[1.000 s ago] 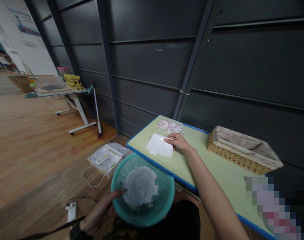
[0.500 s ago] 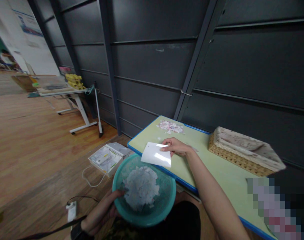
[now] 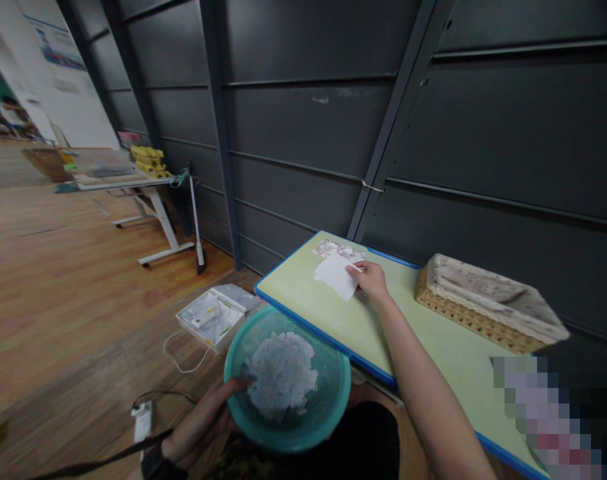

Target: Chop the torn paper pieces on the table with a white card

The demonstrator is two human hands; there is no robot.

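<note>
My left hand (image 3: 218,410) grips the near-left rim of a teal plastic basket (image 3: 333,427), its thumb over the edge and its fingers hidden beneath. A heap of white paper scraps (image 3: 282,377) lies inside. Above the table, my right hand (image 3: 369,277) pinches a white card (image 3: 337,275) by its right edge. The card covers the near part of a pile of paper scraps (image 3: 330,248) with pinkish marks, at the table's far-left corner.
The yellow-green table (image 3: 303,287) has a blue edge. A cloth-lined wicker basket (image 3: 483,307) stands on its far right side. On the floor at left are an open white box (image 3: 213,320) and a power strip (image 3: 143,423). Dark panels (image 3: 303,127) rise behind.
My right hand has moved the white card away from the teal basket, back and right, up to the scrap pile. My left hand and the basket have stayed put.
</note>
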